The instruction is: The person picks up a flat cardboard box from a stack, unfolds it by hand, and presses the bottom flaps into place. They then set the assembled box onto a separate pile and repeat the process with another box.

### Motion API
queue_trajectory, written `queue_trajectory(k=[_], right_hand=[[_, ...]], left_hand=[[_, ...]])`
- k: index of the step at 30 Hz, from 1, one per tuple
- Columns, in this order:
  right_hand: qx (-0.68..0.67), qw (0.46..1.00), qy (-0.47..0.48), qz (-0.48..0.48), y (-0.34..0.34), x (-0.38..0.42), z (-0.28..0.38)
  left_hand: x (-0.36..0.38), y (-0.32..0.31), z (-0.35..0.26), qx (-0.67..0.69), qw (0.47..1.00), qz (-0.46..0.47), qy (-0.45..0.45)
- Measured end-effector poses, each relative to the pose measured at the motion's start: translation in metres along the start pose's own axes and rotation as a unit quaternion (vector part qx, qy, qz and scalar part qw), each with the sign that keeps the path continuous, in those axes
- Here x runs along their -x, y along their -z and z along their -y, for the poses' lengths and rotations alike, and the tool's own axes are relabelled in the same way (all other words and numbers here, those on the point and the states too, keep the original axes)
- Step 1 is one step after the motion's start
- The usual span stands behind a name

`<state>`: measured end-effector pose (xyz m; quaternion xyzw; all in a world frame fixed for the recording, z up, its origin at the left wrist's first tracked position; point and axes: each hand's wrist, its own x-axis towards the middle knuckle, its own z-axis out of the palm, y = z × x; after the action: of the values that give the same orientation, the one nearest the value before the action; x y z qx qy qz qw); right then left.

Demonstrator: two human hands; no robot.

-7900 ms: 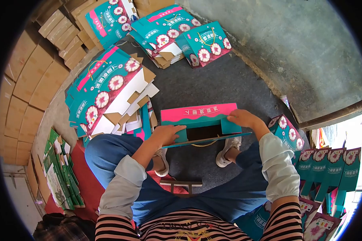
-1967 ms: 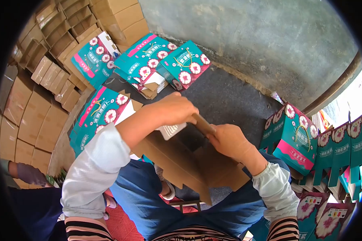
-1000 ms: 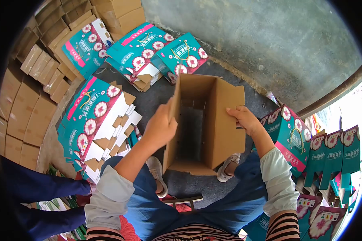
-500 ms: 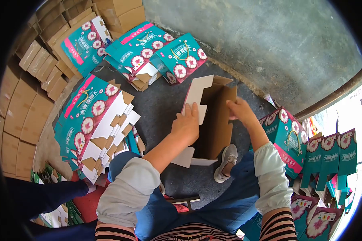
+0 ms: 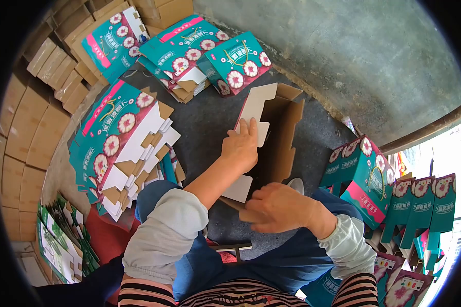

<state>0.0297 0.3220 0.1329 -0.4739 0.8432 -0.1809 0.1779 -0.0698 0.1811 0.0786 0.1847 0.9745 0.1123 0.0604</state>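
An opened carton [image 5: 284, 140] stands between my knees, its brown inside showing and its flaps spread. My left hand [image 5: 241, 147] presses on the white flap at the carton's left side, fingers closed over its edge. Lower down, my right hand [image 5: 281, 207] is at the near end of the carton, its fingers curled around a brown end flap [image 5: 251, 216] that is slightly blurred. Another white flap [image 5: 238, 189] sticks out at the near left corner, between the two hands.
Flattened teal cartons [image 5: 118, 133] are stacked at the left, with more teal cartons [image 5: 182, 53] behind. Formed teal boxes [image 5: 366, 176] stand at the right. Brown boxes [image 5: 33, 128] line the far left. A concrete wall [image 5: 353, 51] rises behind. Another person's dark leg [image 5: 82, 289] is at lower left.
My right hand has moved from the carton's far right side down to its near end. My left hand stays on the left flap. The other person's leg at lower left has shifted down.
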Motion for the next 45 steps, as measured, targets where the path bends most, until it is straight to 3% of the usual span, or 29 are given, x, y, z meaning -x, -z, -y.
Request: queue_trajectory(k=[4, 7, 13, 16, 17, 19, 20, 23, 26, 29, 41, 45], right_hand=[[-0.068, 0.997, -0.01, 0.03, 0.009, 0.01, -0.006], [-0.174, 0.978, -0.092, 0.066, 0.021, 0.012, -0.01], [-0.143, 0.981, -0.129, 0.031, 0.024, 0.009, -0.013], [-0.169, 0.963, -0.208, -0.01, 0.036, -0.002, -0.035], [-0.098, 0.964, -0.187, -0.159, 0.024, -0.003, -0.056], [0.045, 0.868, -0.211, -0.446, 0.022, -0.014, -0.089], [0.054, 0.826, -0.288, -0.481, 0.033, -0.019, -0.099], [0.003, 0.814, -0.379, -0.44, 0.045, -0.02, -0.134], [0.056, 0.84, -0.401, -0.36, 0.047, -0.016, -0.16], [0.064, 0.839, -0.413, -0.348, 0.052, -0.016, -0.173], [0.05, 0.815, -0.387, -0.428, 0.075, -0.028, -0.184], [0.052, 0.88, -0.406, -0.239, 0.078, -0.028, -0.171]], left_hand=[[0.001, -0.014, -0.003, -0.024, 0.999, -0.023, -0.004], [0.006, -0.022, -0.006, -0.045, 0.998, -0.044, -0.005], [0.01, -0.03, 0.004, 0.031, 0.997, -0.072, 0.013], [0.017, -0.044, 0.001, 0.042, 0.99, -0.132, -0.019], [0.018, -0.045, 0.002, 0.044, 0.988, -0.143, -0.024], [0.024, -0.047, 0.0, 0.05, 0.985, -0.158, -0.038], [0.024, -0.047, 0.001, 0.059, 0.985, -0.16, -0.038], [0.023, -0.049, 0.005, 0.055, 0.987, -0.148, -0.016], [0.023, -0.044, 0.005, 0.06, 0.99, -0.131, -0.009], [0.022, -0.047, 0.003, 0.063, 0.99, -0.127, -0.009], [0.024, -0.053, 0.003, -0.003, 0.984, -0.173, -0.048], [0.025, -0.058, 0.007, -0.018, 0.98, -0.188, -0.057]])
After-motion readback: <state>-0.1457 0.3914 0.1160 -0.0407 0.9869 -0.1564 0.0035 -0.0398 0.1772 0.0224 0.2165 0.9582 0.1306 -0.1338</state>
